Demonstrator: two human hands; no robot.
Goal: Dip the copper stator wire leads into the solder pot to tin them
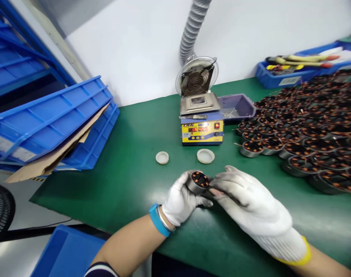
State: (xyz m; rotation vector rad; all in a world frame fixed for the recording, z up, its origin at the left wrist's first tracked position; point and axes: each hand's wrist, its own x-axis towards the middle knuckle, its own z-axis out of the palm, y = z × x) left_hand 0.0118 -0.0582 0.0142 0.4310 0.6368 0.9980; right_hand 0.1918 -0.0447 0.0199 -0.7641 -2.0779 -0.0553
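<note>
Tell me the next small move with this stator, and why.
Probably hold the stator steady in the left hand while the right hand works at its side, rather than lifting it. The left hand grips it with the copper windings facing up, the right hand's fingertips are at its side, and the solder pot stands apart, straight ahead on the mat.

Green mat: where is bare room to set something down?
Bare mat lies between the stacked blue crates and the left hand, which holds a coil, up to the two white caps. The right side is crowded with wound coils.
</note>
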